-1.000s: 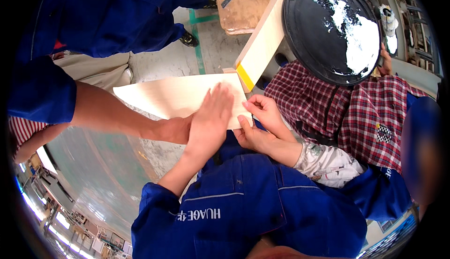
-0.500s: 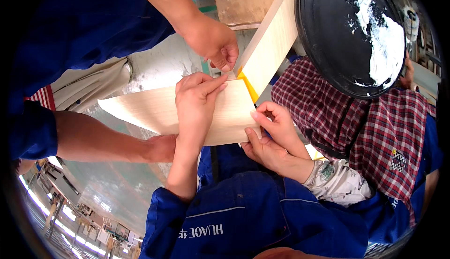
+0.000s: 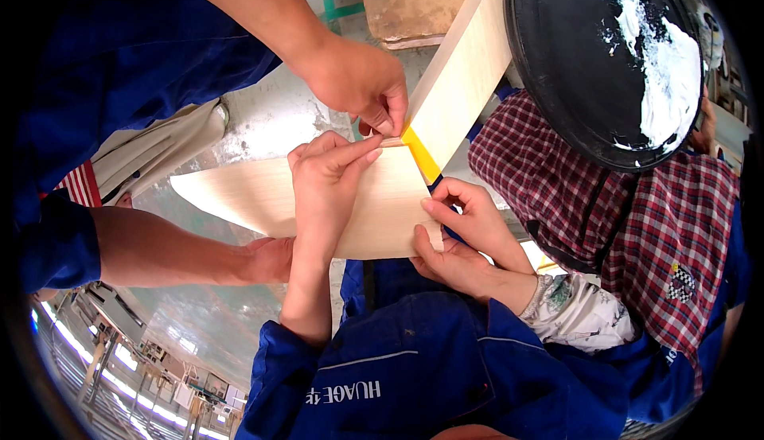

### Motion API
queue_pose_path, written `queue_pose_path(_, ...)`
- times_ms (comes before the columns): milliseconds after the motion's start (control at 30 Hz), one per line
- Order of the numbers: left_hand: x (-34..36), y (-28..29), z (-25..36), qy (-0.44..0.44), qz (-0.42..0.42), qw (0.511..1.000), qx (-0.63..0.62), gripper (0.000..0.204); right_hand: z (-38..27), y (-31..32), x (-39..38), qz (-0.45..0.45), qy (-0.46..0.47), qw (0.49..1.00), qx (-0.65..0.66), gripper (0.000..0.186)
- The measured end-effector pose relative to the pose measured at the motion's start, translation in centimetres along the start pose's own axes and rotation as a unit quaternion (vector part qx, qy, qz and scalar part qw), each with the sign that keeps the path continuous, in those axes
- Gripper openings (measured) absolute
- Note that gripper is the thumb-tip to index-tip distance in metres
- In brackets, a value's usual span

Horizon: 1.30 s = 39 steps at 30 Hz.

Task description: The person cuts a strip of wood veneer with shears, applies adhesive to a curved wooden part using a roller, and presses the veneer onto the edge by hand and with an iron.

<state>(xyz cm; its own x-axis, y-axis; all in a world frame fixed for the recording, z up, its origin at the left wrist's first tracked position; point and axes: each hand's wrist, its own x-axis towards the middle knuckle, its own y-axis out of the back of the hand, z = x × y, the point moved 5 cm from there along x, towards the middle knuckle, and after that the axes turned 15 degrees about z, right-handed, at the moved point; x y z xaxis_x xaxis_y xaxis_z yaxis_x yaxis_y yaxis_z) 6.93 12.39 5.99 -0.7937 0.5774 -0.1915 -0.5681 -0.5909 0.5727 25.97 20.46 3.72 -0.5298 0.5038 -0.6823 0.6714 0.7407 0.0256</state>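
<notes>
A pale, thin wood sheet [image 3: 398,205] with a curved left end lies across the middle, meeting a long wooden board [image 3: 458,74] with a yellow band [image 3: 422,157]. My left hand [image 3: 326,181] grips the sheet's upper edge by a small wood strip [image 3: 391,142], fingers closed. My right hand [image 3: 465,205] pinches the right edge. Just below it, a co-worker's hand [image 3: 446,265] in a white patterned sleeve has its thumb on the sheet. Another co-worker's hand [image 3: 358,82] reaches from above to the strip; that person's other hand [image 3: 267,261] is under the sheet.
A large black round lid [image 3: 589,58] smeared with white paste is at upper right, above a person in a plaid apron [image 3: 652,233]. A worn brown board [image 3: 402,6] with a dark ruler is behind. A person in blue [image 3: 143,58] stands at left.
My left hand has gone from lying over the sheet to gripping its upper edge. A co-worker's hand has come in from above. The sheet appears lower in view.
</notes>
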Motion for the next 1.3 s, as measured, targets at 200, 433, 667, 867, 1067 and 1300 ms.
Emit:
queue_pose_path(200,0.5,-0.1,0.0,-0.009,-0.009,1.0,0.008,0.011,-4.1,-2.0,-2.8,0.108,-0.08,0.987,0.089,0.01)
queue_pose_path(433,0.7,0.3,0.0,0.004,-0.004,1.0,0.011,0.009,-3.7,-2.0,-1.6,0.057,-0.183,0.975,0.11,0.015)
queue_pose_path(667,0.6,0.4,-0.3,0.01,-0.016,1.0,0.001,0.009,-2.0,-2.4,-0.5,0.05,-0.144,0.982,0.107,0.018)
queue_pose_path(867,0.7,0.4,0.2,-0.029,-0.023,0.999,0.026,0.01,0.3,-1.2,0.8,0.082,-0.026,0.996,0.036,0.027)
queue_pose_path(1067,0.4,0.5,0.6,-0.051,-0.005,0.998,0.038,0.012,0.8,-0.9,1.0,0.077,-0.007,0.997,-0.006,0.028)
queue_pose_path(1300,0.1,0.3,0.4,-0.05,0.011,0.999,0.013,0.014,0.7,-1.1,0.8,0.095,-0.002,0.995,0.026,0.028)
